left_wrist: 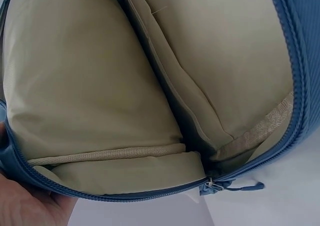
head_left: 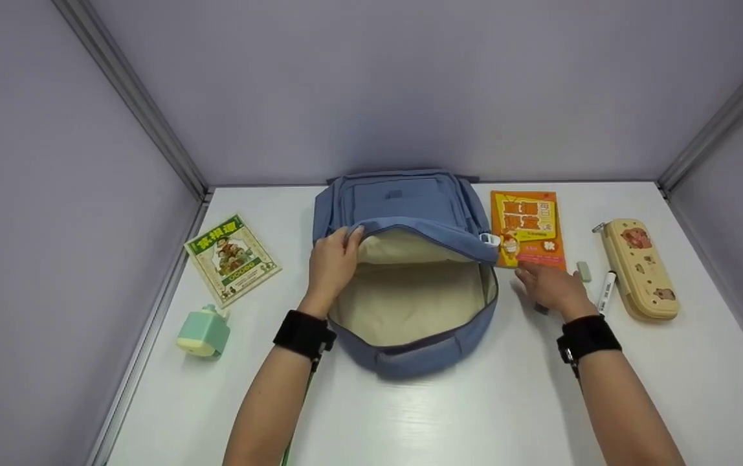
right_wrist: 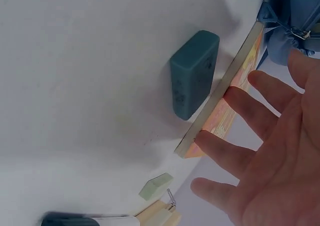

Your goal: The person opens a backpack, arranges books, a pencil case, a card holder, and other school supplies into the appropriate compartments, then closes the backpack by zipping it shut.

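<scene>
A blue backpack (head_left: 404,213) lies flat at the middle of the white bench (head_left: 475,414), toward its far edge, with its main compartment unzipped and the cream lining showing. The left hand (head_left: 332,262) grips the upper flap of the opening at its left side, fingers curled over the zipper edge and holding it lifted; the left wrist view looks straight into the compartment and shows the lining, an inner sleeve pocket and the zipper pull (left_wrist: 235,187). The right hand (head_left: 549,285) lies just right of the backpack with fingers (right_wrist: 270,93) straight and spread wide, their tips touching the near edge of an orange book (head_left: 527,226) that lies flat beside the backpack's right side. A dark teal eraser (right_wrist: 194,73) rests on the bench beside that book's edge in the right wrist view. Farther right lie a small pale green eraser (head_left: 584,270), a white marker (head_left: 606,292) and a cream pencil case (head_left: 642,268) near the right edge. Near the left edge lie a green-covered book (head_left: 232,257) and, nearer the person, a mint green gadget (head_left: 203,331).
</scene>
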A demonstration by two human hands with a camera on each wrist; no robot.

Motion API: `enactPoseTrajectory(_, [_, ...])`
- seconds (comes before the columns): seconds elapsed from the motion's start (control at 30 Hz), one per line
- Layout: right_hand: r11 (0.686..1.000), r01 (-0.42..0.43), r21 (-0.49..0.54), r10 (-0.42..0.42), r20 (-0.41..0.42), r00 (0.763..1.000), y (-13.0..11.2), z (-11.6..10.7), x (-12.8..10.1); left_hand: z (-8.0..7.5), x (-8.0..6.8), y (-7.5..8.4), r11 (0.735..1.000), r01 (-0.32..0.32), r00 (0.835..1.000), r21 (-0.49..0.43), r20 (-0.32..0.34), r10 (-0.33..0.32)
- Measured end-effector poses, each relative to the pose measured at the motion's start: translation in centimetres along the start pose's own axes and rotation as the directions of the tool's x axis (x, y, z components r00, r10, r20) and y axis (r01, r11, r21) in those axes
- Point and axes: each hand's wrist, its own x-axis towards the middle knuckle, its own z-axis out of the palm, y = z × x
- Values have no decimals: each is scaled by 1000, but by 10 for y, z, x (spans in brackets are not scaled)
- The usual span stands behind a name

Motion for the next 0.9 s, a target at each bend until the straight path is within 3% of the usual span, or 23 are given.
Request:
enactPoseTrajectory(0.27, [998,-57,30,60,-115,992,2,-5,-14,1,-1,0,1000,1,1000,-12,1,-1])
enactPoseTrajectory(0.5, [974,-213,77,224,-178,958,11,-5,-9,1,-3,-1,1000,10,1000,-18,15,-10])
enactPoseTrajectory(0.77, [924,-344,167,370,-168,914,19,0,0,2,-4,-2,1000,17,1000,-6,12,-17])
enactPoseTrajectory(0.9, [863,-428,271,460,-70,885,20,-4,1,2,-3,-1,1000,25,1000,-5,14,-25])
